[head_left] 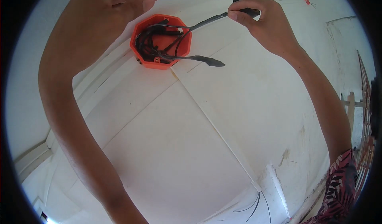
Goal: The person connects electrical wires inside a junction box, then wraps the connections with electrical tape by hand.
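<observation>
My right hand pinches the end of a twisted black wire between thumb and fingers. A dark object, perhaps a roll of black electrical tape, is also in that hand, partly covered by the fingers. The wire runs from an orange octagonal junction box, which holds several coiled black wires. Another wire end, wrapped in black tape, sticks out to the right below it. My left hand is raised just above and left of the box, fingers stretched out and apart from the wires; the top edge cuts it off.
White panels with thin joint strips surround the box. Several loose dark wires hang out at the lower right. A small red box with wires is at the upper right, and a rusty metal grille stands at the right edge.
</observation>
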